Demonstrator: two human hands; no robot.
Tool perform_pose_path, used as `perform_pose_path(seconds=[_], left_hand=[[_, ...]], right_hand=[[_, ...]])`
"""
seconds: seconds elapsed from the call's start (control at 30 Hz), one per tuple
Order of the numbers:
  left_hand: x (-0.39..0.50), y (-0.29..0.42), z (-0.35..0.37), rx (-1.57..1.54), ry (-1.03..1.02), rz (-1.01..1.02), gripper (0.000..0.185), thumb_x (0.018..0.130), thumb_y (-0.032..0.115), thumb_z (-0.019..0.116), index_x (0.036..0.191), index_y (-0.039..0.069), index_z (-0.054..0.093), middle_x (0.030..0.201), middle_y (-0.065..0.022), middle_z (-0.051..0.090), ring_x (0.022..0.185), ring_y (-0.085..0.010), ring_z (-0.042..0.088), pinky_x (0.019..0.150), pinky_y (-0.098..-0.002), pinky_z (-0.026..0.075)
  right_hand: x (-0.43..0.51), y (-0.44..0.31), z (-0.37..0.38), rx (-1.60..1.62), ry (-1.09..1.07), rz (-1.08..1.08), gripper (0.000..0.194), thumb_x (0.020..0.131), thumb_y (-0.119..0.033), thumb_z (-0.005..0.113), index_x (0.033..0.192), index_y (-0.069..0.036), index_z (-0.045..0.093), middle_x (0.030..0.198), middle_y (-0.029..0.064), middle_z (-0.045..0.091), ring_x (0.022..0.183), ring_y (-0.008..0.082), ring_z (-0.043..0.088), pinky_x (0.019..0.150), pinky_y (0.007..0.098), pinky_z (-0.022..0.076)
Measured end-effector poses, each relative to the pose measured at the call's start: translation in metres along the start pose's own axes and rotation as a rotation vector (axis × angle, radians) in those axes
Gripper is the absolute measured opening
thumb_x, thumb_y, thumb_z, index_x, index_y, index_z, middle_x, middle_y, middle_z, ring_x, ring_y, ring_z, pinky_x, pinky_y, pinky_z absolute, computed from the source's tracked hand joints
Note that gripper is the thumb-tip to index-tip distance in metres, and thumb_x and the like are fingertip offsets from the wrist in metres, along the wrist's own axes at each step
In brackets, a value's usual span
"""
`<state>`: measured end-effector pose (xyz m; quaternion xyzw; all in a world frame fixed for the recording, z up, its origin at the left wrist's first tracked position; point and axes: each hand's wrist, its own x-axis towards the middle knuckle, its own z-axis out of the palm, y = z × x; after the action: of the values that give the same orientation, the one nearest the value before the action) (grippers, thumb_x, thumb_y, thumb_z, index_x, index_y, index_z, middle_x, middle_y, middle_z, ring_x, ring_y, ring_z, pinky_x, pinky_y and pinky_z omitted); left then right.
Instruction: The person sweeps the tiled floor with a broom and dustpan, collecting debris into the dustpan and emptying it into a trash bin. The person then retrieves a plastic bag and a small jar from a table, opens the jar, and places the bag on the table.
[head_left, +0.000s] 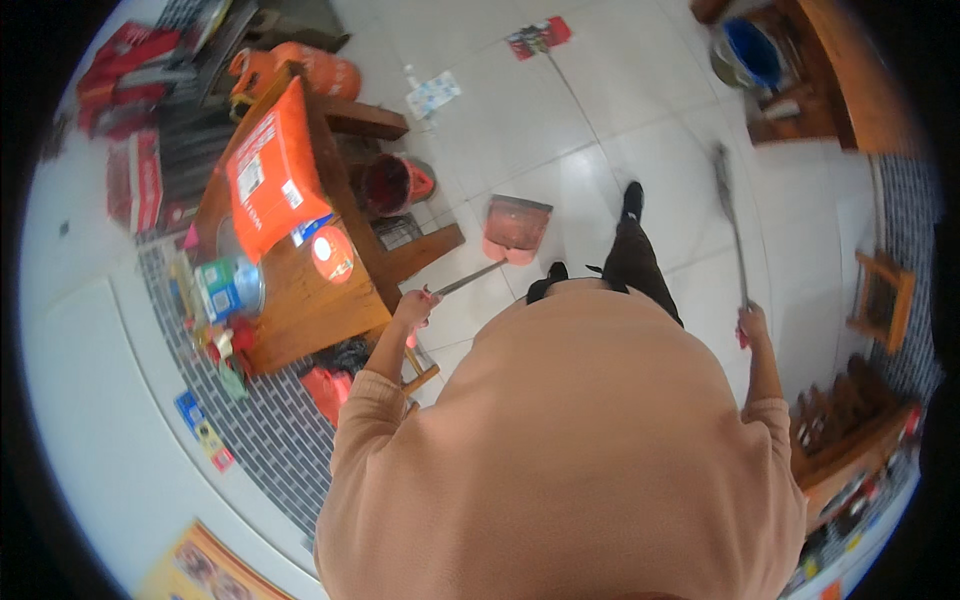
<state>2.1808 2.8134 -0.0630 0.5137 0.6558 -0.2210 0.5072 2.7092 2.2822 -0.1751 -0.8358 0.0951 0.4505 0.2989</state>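
My left hand (416, 306) grips the metal handle of a pink long-handled dustpan (516, 229). The dustpan's pan is close to the tiled floor, left of my feet. Whether it touches the floor, I cannot tell. Out to the right, my right hand (751, 324) is closed around the shaft of a long-handled tool, probably a broom (733, 210). Its dark, narrow head points away from me and is blurred. Farther ahead, a red flat mop head (538, 37) is on the floor, and its thin pole runs back towards my forward foot.
A wooden table (315, 322) at left bears an orange parcel bag (271, 176). Beside it are an orange gas cylinder (319, 71) and a red bucket (390, 184). A patterned sheet (433, 94) lies ahead. At right stand a blue basin (752, 52) and a small wooden stool (881, 301).
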Motion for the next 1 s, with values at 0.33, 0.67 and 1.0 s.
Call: perform_pose_path(seconds=[0.33,0.67,1.0], left_hand=[[-0.034,0.07,0.049,-0.041,0.182,-0.029,0.034,0.084,0.031,0.066,0.07,0.003,0.053,0.057,-0.0034,0.046,0.044,-0.0158,0.047,0.04,-0.0324,0.041],[-0.009,0.186,0.059,-0.109,0.321,-0.038,0.031,0.087,0.023,0.063,0.066,0.006,0.048,0.052,0.0014,0.04,0.039,-0.0088,0.037,0.034,-0.0277,0.028],[0.138,0.292,-0.065,-0.208,0.178,0.096,0.023,0.083,0.024,0.066,0.077,0.005,0.054,0.058,0.0002,0.046,0.044,-0.0132,0.045,0.037,-0.0302,0.035]], right_hand=[[0.222,-0.202,-0.08,0.496,-0.188,0.296,0.012,0.087,-0.005,0.042,0.075,-0.005,0.042,0.059,0.0063,0.044,0.047,0.017,0.045,0.037,0.0281,0.0382],[0.266,-0.529,0.073,0.653,-0.657,0.184,0.013,0.091,-0.004,0.043,0.08,-0.003,0.037,0.059,0.0047,0.042,0.043,0.0153,0.041,0.036,0.029,0.0348],[0.295,-0.637,0.039,0.236,-0.246,-0.146,0.019,0.089,-0.013,0.046,0.076,0.001,0.048,0.053,0.01,0.048,0.037,0.0208,0.046,0.031,0.0349,0.0371]])
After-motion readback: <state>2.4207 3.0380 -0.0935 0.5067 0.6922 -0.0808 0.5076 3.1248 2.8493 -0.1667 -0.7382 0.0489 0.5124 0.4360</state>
